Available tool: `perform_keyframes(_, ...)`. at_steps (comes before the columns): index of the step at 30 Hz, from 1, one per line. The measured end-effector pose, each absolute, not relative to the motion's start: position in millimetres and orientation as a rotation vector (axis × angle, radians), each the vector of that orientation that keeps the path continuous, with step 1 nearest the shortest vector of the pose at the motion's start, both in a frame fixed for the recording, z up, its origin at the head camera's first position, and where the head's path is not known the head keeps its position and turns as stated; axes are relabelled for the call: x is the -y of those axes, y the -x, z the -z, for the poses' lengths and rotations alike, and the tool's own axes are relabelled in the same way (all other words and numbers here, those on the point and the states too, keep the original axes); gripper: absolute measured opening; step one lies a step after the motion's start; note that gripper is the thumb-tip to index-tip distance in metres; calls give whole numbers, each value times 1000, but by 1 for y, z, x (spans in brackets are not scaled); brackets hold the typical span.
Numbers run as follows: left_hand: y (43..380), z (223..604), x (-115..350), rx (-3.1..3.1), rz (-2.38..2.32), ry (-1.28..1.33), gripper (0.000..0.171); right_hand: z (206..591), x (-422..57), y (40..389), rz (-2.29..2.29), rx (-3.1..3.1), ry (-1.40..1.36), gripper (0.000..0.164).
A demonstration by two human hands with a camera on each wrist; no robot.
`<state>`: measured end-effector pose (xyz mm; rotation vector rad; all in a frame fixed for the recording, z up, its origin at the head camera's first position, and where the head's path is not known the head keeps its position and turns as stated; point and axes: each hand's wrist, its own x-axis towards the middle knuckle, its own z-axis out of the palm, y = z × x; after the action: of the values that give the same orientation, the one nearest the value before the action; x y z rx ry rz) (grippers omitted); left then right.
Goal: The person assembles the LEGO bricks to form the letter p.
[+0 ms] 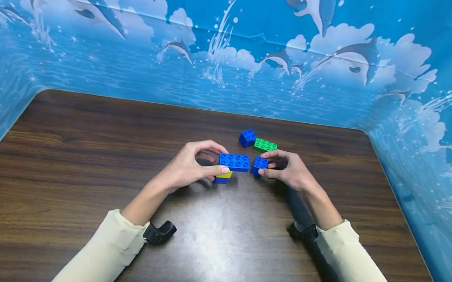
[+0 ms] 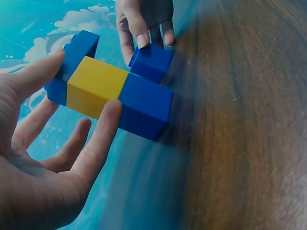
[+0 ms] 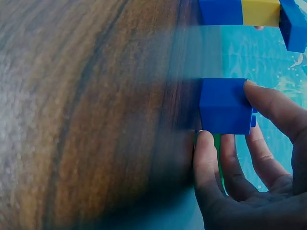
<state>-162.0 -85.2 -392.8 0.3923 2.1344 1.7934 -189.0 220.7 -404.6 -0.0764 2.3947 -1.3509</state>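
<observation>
My left hand [image 1: 184,168] grips a small tower of toy building bricks. On top lies a long blue brick [image 1: 234,162], jutting out to the right over a yellow brick [image 2: 96,84], with another blue brick [image 2: 146,106] at the bottom. In the left wrist view, the thumb presses near the top brick while a fingertip touches the yellow and lower blue ones. Just right of the tower, my right hand [image 1: 293,170] pinches a smaller blue brick [image 3: 225,106] between thumb and fingers, its studs facing up. A narrow gap separates it from the long brick.
Behind the right hand a green brick [image 1: 265,145] lies on the dark wooden table [image 1: 77,179], beside another small blue brick [image 1: 247,138]. A blue dolphin-print curtain [image 1: 134,64] stands along the table's back and sides.
</observation>
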Motion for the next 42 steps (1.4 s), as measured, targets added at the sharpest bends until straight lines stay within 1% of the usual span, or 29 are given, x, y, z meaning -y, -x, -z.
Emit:
perform_keyframes(7, 163, 398, 85, -2005, -1863, -335, 40, 406, -222, 189, 1427, -2341, 58, 46)
perform_keyframes(16, 163, 396, 85, -1973, -1880, -346, 39, 403, -225, 189, 1492, -2302, 56, 44)
perform_keyframes(25, 164, 398, 86, -1963, -1874, -346, 39, 396, -226, 188, 1598, -2248, 50, 48)
perform_keyframes(31, 164, 400, 86, -1968, -1877, -344, 38, 384, -221, 190, 1595, -2278, 106, 44)
perform_keyframes(42, 164, 401, 86, -1971, -1876, -323, 37, 352, -207, 193, 1547, -2364, 150, 42)
